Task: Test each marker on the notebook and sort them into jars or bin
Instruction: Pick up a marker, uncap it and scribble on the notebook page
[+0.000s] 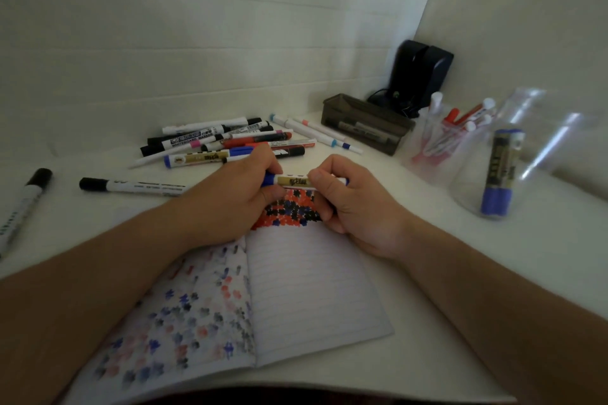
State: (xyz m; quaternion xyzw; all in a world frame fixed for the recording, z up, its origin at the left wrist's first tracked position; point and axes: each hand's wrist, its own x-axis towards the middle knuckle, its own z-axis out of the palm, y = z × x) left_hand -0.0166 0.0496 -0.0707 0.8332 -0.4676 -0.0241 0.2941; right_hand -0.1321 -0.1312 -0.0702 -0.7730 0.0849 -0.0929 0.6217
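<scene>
Now, seen from the head, both hands clamp one blue marker (296, 181) level above the notebook (296, 289) at the counter's middle: left hand (243, 187) on the blue cap end, right hand (345, 197) curled round the barrel. Pull straight apart (no twisting), keeping the tip clear of the crowded test marks (289, 210), then stroke bare lines.

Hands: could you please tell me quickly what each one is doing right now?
Left hand: grips the capped blue end of the marker.
Right hand: grips the marker's other end.
</scene>
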